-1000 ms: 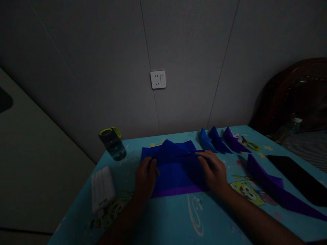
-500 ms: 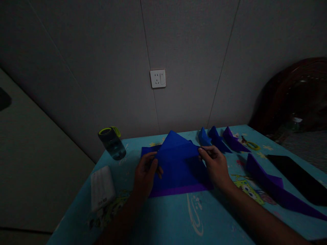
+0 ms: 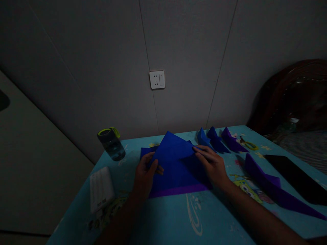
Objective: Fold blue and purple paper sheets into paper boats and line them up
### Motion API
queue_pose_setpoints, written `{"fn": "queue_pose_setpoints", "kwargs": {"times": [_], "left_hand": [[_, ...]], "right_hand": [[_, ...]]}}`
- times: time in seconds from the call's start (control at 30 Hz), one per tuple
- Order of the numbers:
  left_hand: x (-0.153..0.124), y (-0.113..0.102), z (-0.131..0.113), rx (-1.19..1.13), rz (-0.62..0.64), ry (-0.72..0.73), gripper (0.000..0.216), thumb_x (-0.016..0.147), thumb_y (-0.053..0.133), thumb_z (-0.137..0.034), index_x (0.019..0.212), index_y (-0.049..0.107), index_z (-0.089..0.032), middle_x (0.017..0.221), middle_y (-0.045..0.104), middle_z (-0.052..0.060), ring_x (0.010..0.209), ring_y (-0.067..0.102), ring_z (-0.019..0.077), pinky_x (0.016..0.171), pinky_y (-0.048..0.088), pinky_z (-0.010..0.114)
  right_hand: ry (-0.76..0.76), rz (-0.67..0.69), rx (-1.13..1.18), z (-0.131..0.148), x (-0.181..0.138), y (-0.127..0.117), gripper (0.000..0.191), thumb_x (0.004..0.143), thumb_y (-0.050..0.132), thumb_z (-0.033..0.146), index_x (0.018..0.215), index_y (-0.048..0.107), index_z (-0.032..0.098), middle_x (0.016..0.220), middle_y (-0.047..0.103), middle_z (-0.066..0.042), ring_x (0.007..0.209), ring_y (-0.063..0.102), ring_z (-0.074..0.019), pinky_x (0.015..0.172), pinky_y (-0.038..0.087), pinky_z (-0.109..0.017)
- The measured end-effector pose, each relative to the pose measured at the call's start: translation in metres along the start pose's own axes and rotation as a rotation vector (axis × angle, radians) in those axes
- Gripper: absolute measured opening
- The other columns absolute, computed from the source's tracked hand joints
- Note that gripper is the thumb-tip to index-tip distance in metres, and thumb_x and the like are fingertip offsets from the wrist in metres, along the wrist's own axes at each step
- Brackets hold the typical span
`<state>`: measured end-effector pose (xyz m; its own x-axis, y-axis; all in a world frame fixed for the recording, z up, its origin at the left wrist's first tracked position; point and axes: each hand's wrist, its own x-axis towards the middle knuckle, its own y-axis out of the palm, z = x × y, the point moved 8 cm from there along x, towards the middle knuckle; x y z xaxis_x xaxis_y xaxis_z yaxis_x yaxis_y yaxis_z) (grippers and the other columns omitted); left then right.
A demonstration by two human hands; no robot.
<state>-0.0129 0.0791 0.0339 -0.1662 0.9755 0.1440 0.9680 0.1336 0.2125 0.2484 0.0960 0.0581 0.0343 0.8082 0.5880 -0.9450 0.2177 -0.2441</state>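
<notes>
A piece of folded blue paper (image 3: 170, 149) with a pointed top is held up between my two hands. My left hand (image 3: 146, 172) pinches its left edge, thumb in front and fingers behind. At its right corner, my right hand (image 3: 211, 163) grips the paper with thumb and fingers. Beneath lie flat blue sheets and a purple sheet (image 3: 178, 191), whose edge shows along the front; the held paper covers part of them.
A dark water bottle (image 3: 111, 144) and a white power bank (image 3: 101, 190) are on the left. Several folded paper boats stand back right, one a purple boat (image 3: 233, 141). Nearer are a larger purple boat (image 3: 276, 189), a black flat object (image 3: 296, 178) and yellow-handled scissors (image 3: 250, 145).
The folded paper has shifted slightly left and tilted. My right hand has moved a little left, its fingers now lying further over the paper's right corner.
</notes>
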Motion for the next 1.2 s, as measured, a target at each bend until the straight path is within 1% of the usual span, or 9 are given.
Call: {"fn": "queue_pose_setpoints", "kwargs": {"times": [0.23, 0.4, 0.5, 0.57, 0.73, 0.87, 1.03, 1.1, 1.2], "left_hand": [[-0.006, 0.009, 0.008, -0.135, 0.061, -0.033, 0.038, 0.081, 0.070, -0.045, 0.100, 0.046, -0.023, 0.079, 0.063, -0.006, 0.065, 0.070, 0.0140, 0.060, 0.057, 0.027], [-0.012, 0.021, 0.020, -0.165, 0.198, -0.105, 0.043, 0.085, 0.058, -0.059, 0.100, 0.051, -0.020, 0.077, 0.067, 0.001, 0.070, 0.069, 0.0186, 0.059, 0.056, 0.031], [-0.016, 0.025, 0.023, 0.015, 0.288, -0.091, 0.052, 0.090, 0.044, -0.064, 0.100, 0.057, -0.015, 0.080, 0.070, 0.009, 0.063, 0.066, 0.0182, 0.055, 0.053, 0.032], [-0.018, 0.022, 0.021, 0.254, 0.317, -0.005, 0.055, 0.093, 0.039, -0.062, 0.100, 0.062, -0.013, 0.079, 0.071, 0.011, 0.057, 0.062, 0.0167, 0.056, 0.051, 0.032], [-0.015, 0.010, 0.017, 0.786, 0.270, 0.260, 0.046, 0.090, 0.049, -0.050, 0.116, 0.064, -0.014, 0.070, 0.072, 0.010, 0.065, 0.066, 0.0236, 0.065, 0.049, 0.034], [-0.013, 0.008, 0.021, 0.901, 0.285, 0.303, 0.042, 0.087, 0.054, -0.049, 0.112, 0.067, -0.017, 0.070, 0.073, 0.010, 0.064, 0.067, 0.0255, 0.064, 0.047, 0.032], [-0.015, 0.015, 0.015, 1.005, 0.329, 0.349, 0.040, 0.090, 0.049, -0.047, 0.107, 0.068, -0.017, 0.074, 0.073, 0.011, 0.067, 0.068, 0.0273, 0.062, 0.045, 0.032], [-0.015, 0.020, 0.011, 0.980, 0.356, 0.344, 0.034, 0.091, 0.047, -0.044, 0.099, 0.068, -0.019, 0.069, 0.070, 0.007, 0.063, 0.065, 0.0242, 0.059, 0.042, 0.029], [-0.016, 0.028, 0.006, 0.887, 0.425, 0.321, 0.030, 0.092, 0.046, -0.039, 0.073, 0.061, -0.022, 0.055, 0.057, -0.001, 0.051, 0.055, 0.0157, 0.053, 0.036, 0.025]], "right_hand": [[0.166, -0.077, 0.160, -0.013, 0.005, -0.004, 0.018, 0.081, 0.072, 0.042, 0.088, 0.079, 0.026, 0.097, 0.076, -0.005, 0.095, 0.068, -0.0238, 0.089, 0.052, -0.042], [0.211, -0.143, 0.201, -0.020, 0.004, -0.008, 0.023, 0.077, 0.074, 0.045, 0.086, 0.077, 0.025, 0.094, 0.075, -0.005, 0.090, 0.067, -0.0237, 0.087, 0.051, -0.043], [0.257, -0.141, 0.193, -0.026, 0.002, -0.008, 0.027, 0.078, 0.074, 0.044, 0.096, 0.073, 0.023, 0.086, 0.072, -0.004, 0.079, 0.065, -0.0209, 0.075, 0.052, -0.038], [0.269, -0.143, 0.195, -0.027, 0.002, -0.009, 0.033, 0.078, 0.074, 0.043, 0.103, 0.069, 0.023, 0.083, 0.071, -0.003, 0.074, 0.063, -0.0194, 0.069, 0.050, -0.035], [0.272, -0.124, 0.167, -0.025, 0.002, -0.008, 0.031, 0.078, 0.073, 0.044, 0.099, 0.069, 0.021, 0.075, 0.068, -0.002, 0.068, 0.060, -0.0183, 0.061, 0.047, -0.031], [0.288, -0.110, 0.169, -0.025, 0.002, -0.005, 0.028, 0.074, 0.074, 0.045, 0.085, 0.072, 0.020, 0.072, 0.068, -0.002, 0.066, 0.059, -0.0175, 0.060, 0.046, -0.030], [0.311, -0.114, 0.198, -0.028, 0.002, -0.005, 0.029, 0.072, 0.076, 0.046, 0.084, 0.073, 0.020, 0.069, 0.067, -0.001, 0.063, 0.058, -0.0171, 0.058, 0.045, -0.030], [0.324, -0.115, 0.227, -0.031, 0.002, -0.005, 0.029, 0.072, 0.077, 0.045, 0.085, 0.073, 0.020, 0.069, 0.067, -0.001, 0.064, 0.059, -0.0175, 0.059, 0.045, -0.030], [0.348, -0.134, 0.283, -0.039, 0.002, -0.005, 0.029, 0.072, 0.078, 0.044, 0.087, 0.072, 0.020, 0.071, 0.067, -0.001, 0.066, 0.060, -0.0175, 0.062, 0.046, -0.030]]}}
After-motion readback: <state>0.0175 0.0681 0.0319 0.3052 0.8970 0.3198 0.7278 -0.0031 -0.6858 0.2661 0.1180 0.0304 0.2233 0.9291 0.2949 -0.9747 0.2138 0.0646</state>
